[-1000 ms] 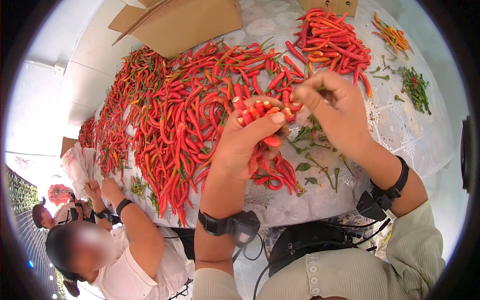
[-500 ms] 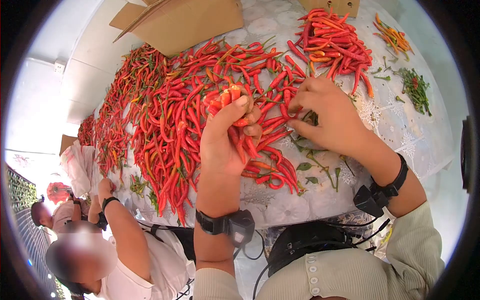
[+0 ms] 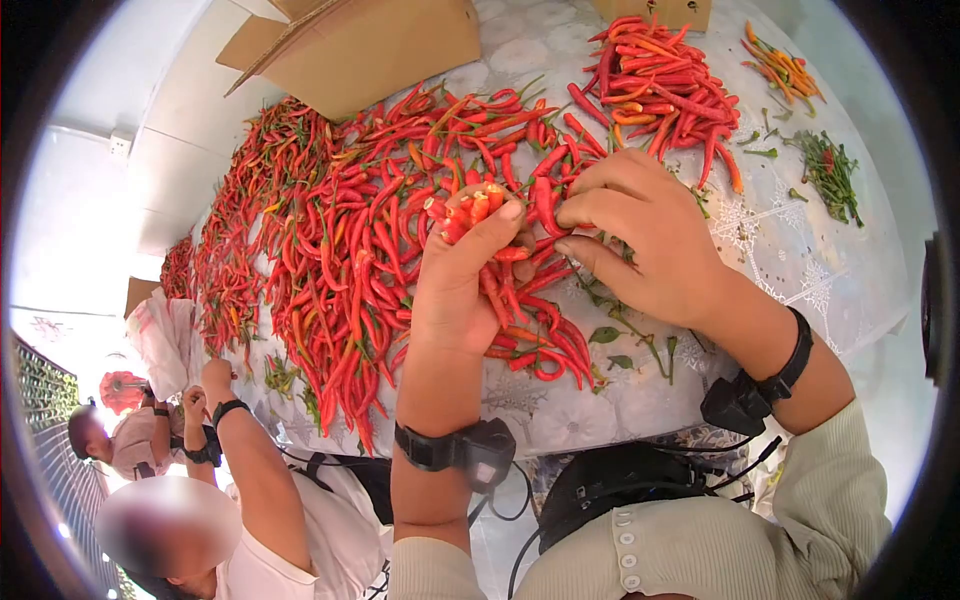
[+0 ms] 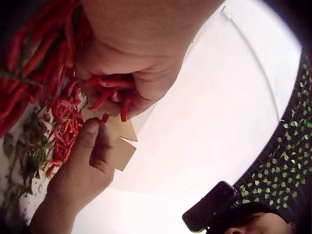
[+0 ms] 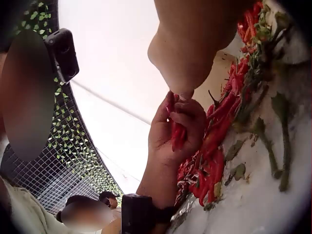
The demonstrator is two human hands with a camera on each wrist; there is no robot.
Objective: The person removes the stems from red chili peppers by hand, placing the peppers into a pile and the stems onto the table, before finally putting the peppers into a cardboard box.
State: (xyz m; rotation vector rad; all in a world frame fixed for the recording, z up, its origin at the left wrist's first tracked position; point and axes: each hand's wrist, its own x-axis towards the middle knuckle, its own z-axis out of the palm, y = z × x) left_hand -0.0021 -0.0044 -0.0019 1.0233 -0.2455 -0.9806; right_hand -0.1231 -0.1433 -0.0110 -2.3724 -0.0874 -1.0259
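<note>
My left hand (image 3: 462, 285) grips a bunch of red chillies (image 3: 480, 207), its thumb across them and their pale cut ends facing up. Close on its right, my right hand (image 3: 650, 245) pinches a single red chilli (image 3: 546, 205) between thumb and fingertips. In the left wrist view, several chillies (image 4: 114, 90) poke from the curled left hand (image 4: 136, 53), with the right hand (image 4: 78, 170) below. The right wrist view shows the bunch (image 5: 179, 136) inside the left hand (image 5: 163, 134); the right hand (image 5: 187, 53) covers its own fingertips there.
A wide heap of red chillies (image 3: 345, 250) covers the table's left and middle. Another pile (image 3: 670, 85), orange chillies (image 3: 783, 65) and green stems (image 3: 830, 175) lie at the right. Cardboard boxes (image 3: 380, 50) stand behind. Another person (image 3: 270, 510) works at the left.
My right hand has come down from its raised position and now pinches a chilli. My left hand tilted left with its bunch, then shifted slightly back right.
</note>
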